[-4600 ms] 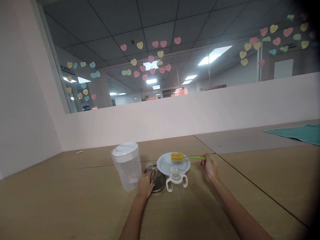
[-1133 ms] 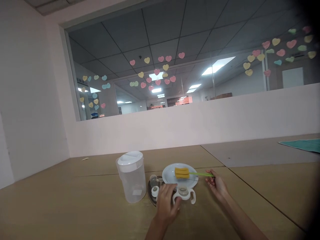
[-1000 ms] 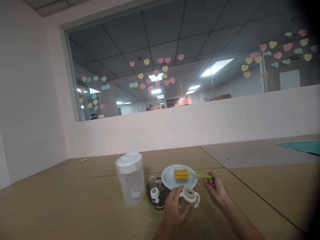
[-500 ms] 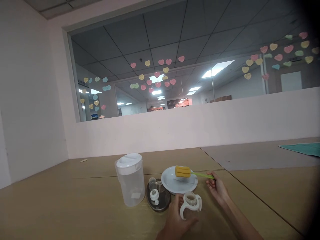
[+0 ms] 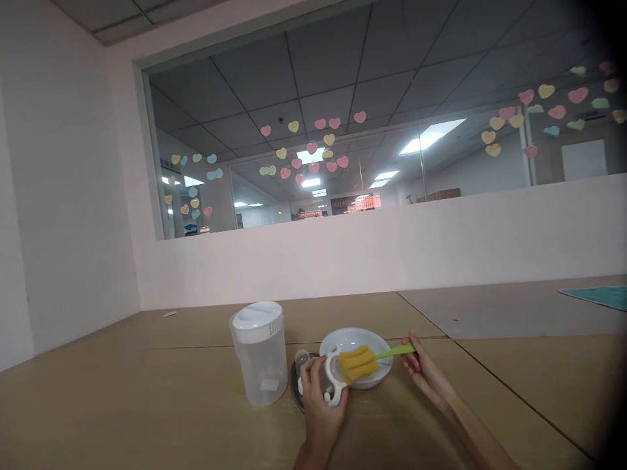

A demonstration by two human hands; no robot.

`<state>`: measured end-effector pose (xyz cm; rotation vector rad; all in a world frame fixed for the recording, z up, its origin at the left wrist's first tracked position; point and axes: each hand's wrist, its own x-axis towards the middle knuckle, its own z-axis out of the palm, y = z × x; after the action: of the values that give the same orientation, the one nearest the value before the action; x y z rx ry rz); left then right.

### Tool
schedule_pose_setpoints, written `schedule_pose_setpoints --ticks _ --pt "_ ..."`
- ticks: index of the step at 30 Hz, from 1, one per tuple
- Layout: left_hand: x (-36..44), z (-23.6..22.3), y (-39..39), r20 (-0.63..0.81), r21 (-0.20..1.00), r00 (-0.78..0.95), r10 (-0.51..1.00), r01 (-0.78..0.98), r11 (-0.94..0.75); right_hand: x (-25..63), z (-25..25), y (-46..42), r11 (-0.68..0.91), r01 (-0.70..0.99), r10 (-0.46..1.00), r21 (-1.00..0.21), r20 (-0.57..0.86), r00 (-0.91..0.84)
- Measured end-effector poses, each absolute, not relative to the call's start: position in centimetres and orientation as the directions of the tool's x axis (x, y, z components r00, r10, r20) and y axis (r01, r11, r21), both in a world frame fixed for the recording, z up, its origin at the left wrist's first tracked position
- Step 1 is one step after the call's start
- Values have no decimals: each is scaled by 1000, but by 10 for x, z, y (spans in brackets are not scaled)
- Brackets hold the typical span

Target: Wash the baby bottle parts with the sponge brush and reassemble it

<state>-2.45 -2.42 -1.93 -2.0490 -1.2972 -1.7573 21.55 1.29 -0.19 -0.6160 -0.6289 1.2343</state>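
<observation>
My left hand (image 5: pixel 323 408) is wrapped round a clear baby bottle (image 5: pixel 335 377) with a white two-handled collar. The bottle is tipped on its side, its mouth facing right. In my right hand (image 5: pixel 424 369) is the green handle of a sponge bottle brush (image 5: pixel 360 363). Its yellow sponge head is at the bottle's mouth; whether the tip is inside, I cannot tell. Below and behind the sponge stands a white bowl (image 5: pixel 382 380). A dark round tray (image 5: pixel 295 386) with a clear cap (image 5: pixel 302 359) and a white teat piece is partly hidden behind my left hand.
A translucent pitcher (image 5: pixel 259 365) with a white lid stands left of the tray. A teal cloth (image 5: pixel 600 296) lies at the far right of the table. Behind the table is a low wall (image 5: pixel 294 264) under a window with heart-shaped notes. A small flat scrap (image 5: pixel 169 314) lies at the back left.
My left hand has taken hold of the baby bottle, lifted it and turned it on its side. The brush has moved from over the bowl down to the bottle's mouth.
</observation>
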Motion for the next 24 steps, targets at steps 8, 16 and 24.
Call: schedule_pose_setpoints --ticks 8,16,24 --pt "-35 -28 -4 924 221 -4 383 821 -527 206 3 8 384 -460 917 -801 270 295" --pt "-21 -28 1 934 158 18 358 877 -454 185 0 3 343 -372 939 -862 313 141" --pt "-25 -15 6 936 34 117 331 908 -418 194 -1 8 351 -473 929 -808 236 286"
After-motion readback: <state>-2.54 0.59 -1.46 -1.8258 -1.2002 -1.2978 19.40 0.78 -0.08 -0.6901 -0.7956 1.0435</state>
